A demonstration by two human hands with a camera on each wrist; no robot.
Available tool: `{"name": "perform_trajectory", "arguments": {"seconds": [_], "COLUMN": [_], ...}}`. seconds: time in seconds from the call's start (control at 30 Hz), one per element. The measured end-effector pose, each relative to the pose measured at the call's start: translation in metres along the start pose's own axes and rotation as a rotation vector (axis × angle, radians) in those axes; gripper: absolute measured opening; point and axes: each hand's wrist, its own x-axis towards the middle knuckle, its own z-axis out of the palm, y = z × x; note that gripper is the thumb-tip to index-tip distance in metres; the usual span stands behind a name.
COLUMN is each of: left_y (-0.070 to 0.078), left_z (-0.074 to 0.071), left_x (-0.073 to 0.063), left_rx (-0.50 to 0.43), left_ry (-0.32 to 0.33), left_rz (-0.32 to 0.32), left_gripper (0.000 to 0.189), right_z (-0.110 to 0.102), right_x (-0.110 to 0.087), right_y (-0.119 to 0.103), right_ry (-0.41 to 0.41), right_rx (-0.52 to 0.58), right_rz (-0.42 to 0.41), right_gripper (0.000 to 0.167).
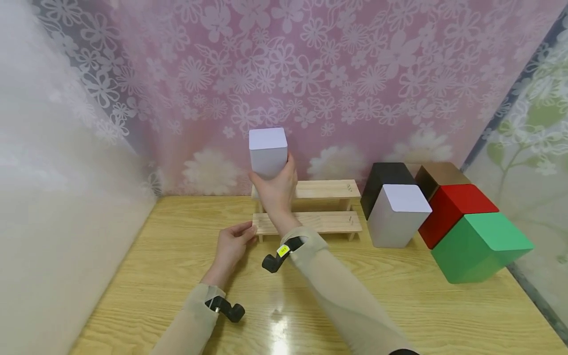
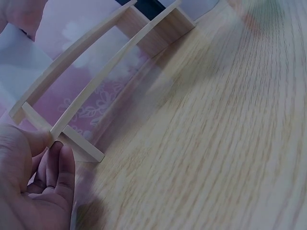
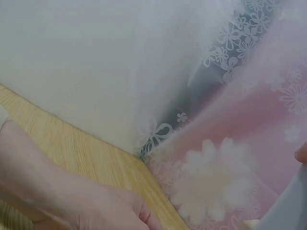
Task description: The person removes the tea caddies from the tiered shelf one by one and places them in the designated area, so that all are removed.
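A two-step wooden stand (image 1: 319, 223) sits on the table against the curtain. My left hand (image 1: 231, 245) pinches the left end of its lower step; the left wrist view shows thumb and fingers (image 2: 65, 175) at that corner. My right hand (image 1: 279, 190) grips a white box (image 1: 268, 150) from the near side, at the left end of the upper step. Whether the box's base touches that step is hidden behind the hand. In the right wrist view only an edge of the white box (image 3: 288, 206) shows.
Right of the stand, a second white box (image 1: 395, 222), a black box (image 1: 385, 180), a brown box (image 1: 437, 175), a red box (image 1: 457, 212) and a green box (image 1: 483, 251) stand close together. A pink flowered curtain (image 1: 310, 84) hangs behind the wooden table (image 1: 177, 246).
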Motion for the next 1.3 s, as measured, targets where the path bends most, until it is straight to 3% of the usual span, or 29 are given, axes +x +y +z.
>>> {"name": "perform_trajectory", "arguments": {"seconds": [0.23, 0.47, 0.8, 0.97, 1.3], "left_y": [0.002, -0.002, -0.006, -0.006, -0.005], "left_z": [0.006, 0.008, 0.002, -0.002, 0.002], "left_x": [-0.002, 0.000, 0.002, 0.001, 0.002], "left_rx": [-0.007, -0.007, -0.037, -0.050, -0.087], "left_ry": [-0.017, -0.008, -0.004, -0.005, -0.002], "left_rz": [0.006, 0.010, -0.010, -0.017, -0.016], "left_gripper": [0.030, 0.030, 0.031, 0.033, 0.033], "right_z": [-0.006, -0.026, -0.074, -0.100, -0.151], "right_x": [0.003, 0.006, 0.008, 0.008, 0.006], "right_y": [0.000, 0.002, -0.008, -0.010, -0.009], "right_ry": [0.053, 0.053, 0.011, -0.002, 0.030], "right_rx": [-0.015, 0.018, 0.046, 0.051, 0.066], "right_rz": [-0.027, -0.103, -0.133, -0.187, -0.238], "right_gripper": [0.100, 0.092, 0.085, 0.077, 0.072]}}
